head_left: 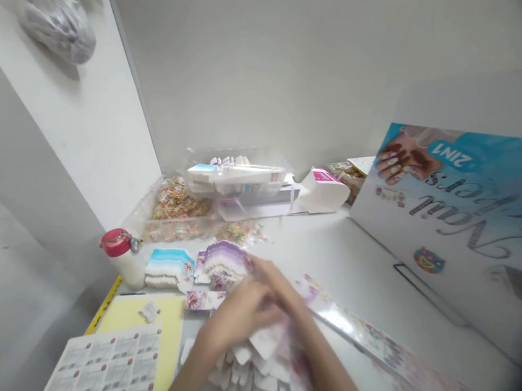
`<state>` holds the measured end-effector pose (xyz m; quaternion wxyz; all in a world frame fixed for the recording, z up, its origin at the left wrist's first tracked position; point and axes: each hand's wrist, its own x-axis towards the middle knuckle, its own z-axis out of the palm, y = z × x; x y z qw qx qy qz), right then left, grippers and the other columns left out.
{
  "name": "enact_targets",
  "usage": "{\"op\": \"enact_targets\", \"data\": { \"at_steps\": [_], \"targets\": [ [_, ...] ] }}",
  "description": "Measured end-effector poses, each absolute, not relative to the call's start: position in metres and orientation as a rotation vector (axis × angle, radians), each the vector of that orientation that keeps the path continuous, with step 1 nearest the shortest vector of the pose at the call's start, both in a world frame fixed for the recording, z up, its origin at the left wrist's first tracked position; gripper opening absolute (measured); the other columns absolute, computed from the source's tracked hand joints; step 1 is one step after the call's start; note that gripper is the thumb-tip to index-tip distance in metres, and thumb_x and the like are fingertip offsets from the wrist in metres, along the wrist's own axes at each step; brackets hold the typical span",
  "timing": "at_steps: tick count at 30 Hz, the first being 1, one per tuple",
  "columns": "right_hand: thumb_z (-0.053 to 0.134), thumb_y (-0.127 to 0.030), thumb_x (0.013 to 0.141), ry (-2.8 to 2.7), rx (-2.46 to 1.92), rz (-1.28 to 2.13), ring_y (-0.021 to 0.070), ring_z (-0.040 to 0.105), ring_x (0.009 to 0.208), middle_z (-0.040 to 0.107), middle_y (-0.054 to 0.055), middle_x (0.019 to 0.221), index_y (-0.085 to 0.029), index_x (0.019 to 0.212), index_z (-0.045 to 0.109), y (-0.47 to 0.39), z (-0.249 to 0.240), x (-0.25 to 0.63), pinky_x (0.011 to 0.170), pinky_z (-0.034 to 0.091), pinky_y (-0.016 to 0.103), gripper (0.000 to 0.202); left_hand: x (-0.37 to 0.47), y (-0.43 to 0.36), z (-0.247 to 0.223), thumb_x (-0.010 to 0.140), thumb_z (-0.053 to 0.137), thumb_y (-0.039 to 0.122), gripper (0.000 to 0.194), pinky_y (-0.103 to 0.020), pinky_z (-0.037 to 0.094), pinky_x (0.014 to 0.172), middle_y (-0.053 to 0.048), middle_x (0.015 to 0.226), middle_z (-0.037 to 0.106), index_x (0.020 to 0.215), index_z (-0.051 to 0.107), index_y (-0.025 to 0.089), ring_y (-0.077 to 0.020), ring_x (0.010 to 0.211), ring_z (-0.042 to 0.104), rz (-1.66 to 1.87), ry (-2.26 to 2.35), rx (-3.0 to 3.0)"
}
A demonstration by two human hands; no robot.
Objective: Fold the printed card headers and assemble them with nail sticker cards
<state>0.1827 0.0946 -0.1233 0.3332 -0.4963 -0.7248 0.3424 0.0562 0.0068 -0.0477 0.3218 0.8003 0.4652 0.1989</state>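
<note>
My left hand (242,312) and my right hand (268,283) meet at the middle of the table, both smeared by motion. The right arm reaches past the left hand toward a fanned stack of purple cards (224,259). What the fingers hold, if anything, cannot be made out. Below the hands lies a heap of white folded card pieces (246,374). A purple-and-white flowered card box (203,300) is just left of my left hand. Farther left sits a stack of blue and white cards (168,265).
A bottle with a red lid (126,259) stands at the left, behind a label sheet (108,363) on yellow paper (171,335). Bags of colourful bits (179,202) lie at the back. A large printed box (463,223) is at the right, near long clear-wrapped strips (380,345).
</note>
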Motion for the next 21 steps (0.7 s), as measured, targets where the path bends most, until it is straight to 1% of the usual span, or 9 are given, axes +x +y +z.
{"op": "enact_targets", "data": {
  "at_steps": [4, 7, 9, 12, 13, 15, 16, 18, 21],
  "targets": [
    [0.06, -0.009, 0.067, -1.85, -1.316, 0.875, 0.0287, 0.065, 0.094, 0.073, 0.01, 0.098, -0.016, 0.11, 0.066, 0.105, -0.126, 0.194, 0.083, 0.047, 0.035, 0.045, 0.047, 0.013, -0.05, 0.086, 0.055, 0.036, 0.024, -0.032, 0.041, 0.087, -0.005, 0.103, 0.068, 0.101, 0.067, 0.022, -0.0238, 0.1, 0.058, 0.739, 1.277, 1.989],
    [0.052, -0.012, 0.075, -1.743, -1.328, 0.81, 0.0298, 0.063, 0.098, 0.072, 0.014, 0.098, -0.013, 0.116, 0.063, 0.109, -0.113, 0.202, 0.09, 0.044, 0.042, 0.042, 0.04, 0.02, -0.054, 0.089, 0.048, 0.038, 0.03, -0.035, 0.042, 0.089, -0.009, 0.105, 0.069, 0.102, 0.067, 0.018, -0.0247, 0.1, 0.06, 0.926, 1.407, 1.845],
    [0.047, -0.017, 0.081, -1.682, -1.298, 0.784, 0.027, 0.063, 0.098, 0.071, 0.013, 0.1, -0.014, 0.122, 0.059, 0.105, -0.096, 0.203, 0.089, 0.044, 0.041, 0.042, 0.034, 0.026, -0.057, 0.091, 0.043, 0.041, 0.038, -0.038, 0.043, 0.09, -0.011, 0.105, 0.069, 0.107, 0.065, 0.015, -0.0264, 0.101, 0.061, 0.969, 1.453, 1.798],
    [0.05, -0.026, 0.083, -1.594, -1.18, 0.897, 0.0201, 0.064, 0.08, 0.069, 0.008, 0.096, -0.018, 0.13, 0.05, 0.087, -0.064, 0.198, 0.073, 0.051, 0.034, 0.048, 0.025, 0.034, -0.059, 0.09, 0.045, 0.047, 0.048, -0.038, 0.045, 0.09, -0.012, 0.11, 0.068, 0.125, 0.055, 0.016, -0.0268, 0.104, 0.061, 1.016, 1.401, 1.694],
    [0.055, -0.028, 0.081, -1.528, -1.105, 1.008, 0.0177, 0.063, 0.073, 0.067, 0.007, 0.096, -0.019, 0.131, 0.048, 0.08, -0.053, 0.195, 0.068, 0.051, 0.032, 0.052, 0.024, 0.035, -0.06, 0.088, 0.048, 0.048, 0.054, -0.037, 0.045, 0.09, -0.012, 0.115, 0.066, 0.132, 0.049, 0.017, -0.026, 0.106, 0.06, 1.063, 1.343, 1.614],
    [0.063, -0.026, 0.075, -1.406, -0.971, 1.202, 0.0141, 0.06, 0.069, 0.063, 0.005, 0.098, -0.021, 0.128, 0.049, 0.065, -0.036, 0.189, 0.063, 0.05, 0.028, 0.055, 0.022, 0.038, -0.061, 0.084, 0.056, 0.05, 0.067, -0.035, 0.046, 0.091, -0.011, 0.124, 0.061, 0.141, 0.036, 0.021, -0.024, 0.108, 0.06, 1.221, 1.199, 1.402],
    [0.065, -0.025, 0.073, -1.351, -0.911, 1.272, 0.0129, 0.059, 0.068, 0.061, 0.005, 0.097, -0.022, 0.125, 0.051, 0.059, -0.03, 0.186, 0.062, 0.049, 0.027, 0.055, 0.023, 0.039, -0.06, 0.082, 0.059, 0.051, 0.072, -0.034, 0.046, 0.091, -0.011, 0.126, 0.059, 0.142, 0.033, 0.022, -0.023, 0.108, 0.06, 1.311, 1.128, 1.294],
    [0.067, -0.023, 0.071, -1.299, -0.843, 1.353, 0.0111, 0.057, 0.067, 0.059, 0.003, 0.092, -0.022, 0.118, 0.054, 0.05, -0.021, 0.181, 0.061, 0.048, 0.025, 0.049, 0.025, 0.039, -0.058, 0.078, 0.064, 0.051, 0.074, -0.031, 0.047, 0.09, -0.01, 0.126, 0.059, 0.14, 0.036, 0.023, -0.0219, 0.108, 0.059, 1.444, 1.008, 1.136],
    [0.07, -0.024, 0.071, -1.349, -0.816, 1.461, 0.0101, 0.058, 0.064, 0.058, 0.001, 0.092, -0.021, 0.105, 0.058, 0.043, -0.017, 0.177, 0.06, 0.05, 0.025, 0.037, 0.029, 0.036, -0.051, 0.076, 0.067, 0.049, 0.059, -0.027, 0.048, 0.083, -0.01, 0.118, 0.063, 0.124, 0.052, 0.019, -0.0215, 0.103, 0.061, 1.491, 0.865, 1.027]
  ]
}}
